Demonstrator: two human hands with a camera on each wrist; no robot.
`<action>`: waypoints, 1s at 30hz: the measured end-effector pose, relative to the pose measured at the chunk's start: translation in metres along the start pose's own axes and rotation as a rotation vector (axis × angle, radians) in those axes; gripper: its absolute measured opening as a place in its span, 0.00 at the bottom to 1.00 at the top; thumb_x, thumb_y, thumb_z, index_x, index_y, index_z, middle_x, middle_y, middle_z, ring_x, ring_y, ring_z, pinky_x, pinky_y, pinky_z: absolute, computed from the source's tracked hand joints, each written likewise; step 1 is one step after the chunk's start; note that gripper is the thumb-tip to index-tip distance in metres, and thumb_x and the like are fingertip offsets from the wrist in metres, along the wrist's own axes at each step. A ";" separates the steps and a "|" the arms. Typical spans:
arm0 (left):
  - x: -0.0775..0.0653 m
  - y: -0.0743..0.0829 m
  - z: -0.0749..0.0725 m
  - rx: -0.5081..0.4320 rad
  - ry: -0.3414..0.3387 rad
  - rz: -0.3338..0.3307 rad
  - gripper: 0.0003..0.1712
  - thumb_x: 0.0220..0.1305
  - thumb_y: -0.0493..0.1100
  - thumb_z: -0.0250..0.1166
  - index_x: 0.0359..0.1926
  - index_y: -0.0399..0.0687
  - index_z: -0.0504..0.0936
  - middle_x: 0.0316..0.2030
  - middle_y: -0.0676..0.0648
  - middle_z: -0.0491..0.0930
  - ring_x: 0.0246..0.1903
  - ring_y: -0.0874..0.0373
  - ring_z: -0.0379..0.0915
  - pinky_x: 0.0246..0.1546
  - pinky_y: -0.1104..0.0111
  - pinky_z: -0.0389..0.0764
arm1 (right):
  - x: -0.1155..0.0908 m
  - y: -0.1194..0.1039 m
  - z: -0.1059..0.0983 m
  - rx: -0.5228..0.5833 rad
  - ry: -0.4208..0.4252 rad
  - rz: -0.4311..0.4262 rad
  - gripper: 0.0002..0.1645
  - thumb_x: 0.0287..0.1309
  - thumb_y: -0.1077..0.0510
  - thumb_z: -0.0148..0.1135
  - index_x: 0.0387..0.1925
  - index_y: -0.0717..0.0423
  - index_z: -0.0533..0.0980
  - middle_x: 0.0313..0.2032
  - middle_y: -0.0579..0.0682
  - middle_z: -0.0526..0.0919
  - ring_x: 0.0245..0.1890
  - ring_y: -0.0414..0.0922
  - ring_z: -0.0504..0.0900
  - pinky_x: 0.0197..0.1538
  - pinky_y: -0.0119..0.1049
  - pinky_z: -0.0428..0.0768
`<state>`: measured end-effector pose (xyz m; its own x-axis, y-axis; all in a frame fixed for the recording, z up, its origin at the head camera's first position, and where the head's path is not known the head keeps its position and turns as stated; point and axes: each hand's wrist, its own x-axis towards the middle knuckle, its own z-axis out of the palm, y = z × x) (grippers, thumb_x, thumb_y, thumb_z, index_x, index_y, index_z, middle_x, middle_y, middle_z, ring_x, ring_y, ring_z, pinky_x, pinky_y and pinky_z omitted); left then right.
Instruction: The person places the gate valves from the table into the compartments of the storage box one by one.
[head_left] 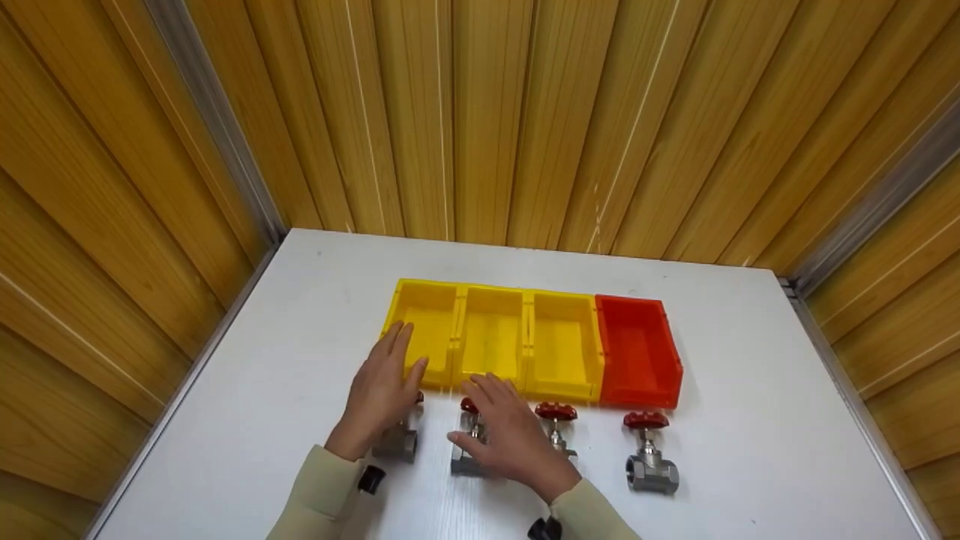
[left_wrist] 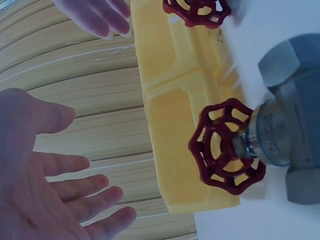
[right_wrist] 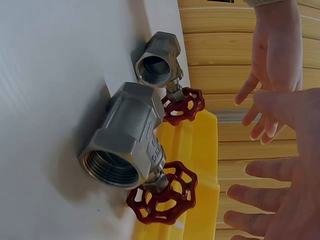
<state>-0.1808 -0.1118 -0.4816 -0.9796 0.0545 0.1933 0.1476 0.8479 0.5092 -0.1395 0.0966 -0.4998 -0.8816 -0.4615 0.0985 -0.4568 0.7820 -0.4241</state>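
My left hand (head_left: pixel 377 394) is held with fingers extended above the leftmost gate valve (head_left: pixel 397 444), its fingertips over the left yellow bin (head_left: pixel 429 285). Its palm (left_wrist: pixel 30 200) appears empty in the left wrist view, apart from the valve's red handwheel (left_wrist: pixel 227 146). The right hand (head_left: pixel 514 442), fingers spread and holding nothing, hovers over the second gate valve (head_left: pixel 466 463) and partly hides the third gate valve (head_left: pixel 556 429). Steel bodies with red handwheels make up these valves. In the right wrist view, a valve's threaded opening (right_wrist: pixel 111 167) faces the camera.
A fourth gate valve (head_left: pixel 651 472) lies farther right, before the red bin (head_left: pixel 637 352). Two more yellow bins, one in the middle (head_left: pixel 491 341) and one to its right (head_left: pixel 564 349), complete the row. Wood-look panels (head_left: pixel 487 127) surround the white table (head_left: pixel 300 315).
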 end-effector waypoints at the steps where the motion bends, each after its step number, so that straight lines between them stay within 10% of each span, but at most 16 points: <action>1: 0.000 -0.001 0.000 -0.001 -0.003 -0.004 0.37 0.68 0.55 0.58 0.73 0.47 0.60 0.72 0.40 0.58 0.69 0.43 0.60 0.66 0.48 0.66 | 0.001 -0.001 0.001 0.003 0.000 -0.007 0.46 0.58 0.30 0.56 0.72 0.46 0.59 0.71 0.50 0.64 0.72 0.52 0.60 0.74 0.54 0.55; 30: 0.009 -0.021 0.000 -0.032 -0.038 -0.065 0.35 0.71 0.53 0.54 0.73 0.44 0.57 0.72 0.41 0.57 0.68 0.44 0.61 0.67 0.48 0.66 | 0.026 -0.030 0.033 0.110 -0.140 0.044 0.61 0.48 0.32 0.69 0.75 0.52 0.52 0.75 0.53 0.54 0.73 0.55 0.57 0.68 0.57 0.66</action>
<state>-0.1931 -0.1293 -0.4908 -0.9917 0.0203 0.1269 0.0869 0.8333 0.5459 -0.1452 0.0472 -0.5146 -0.8717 -0.4878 -0.0456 -0.3957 0.7558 -0.5217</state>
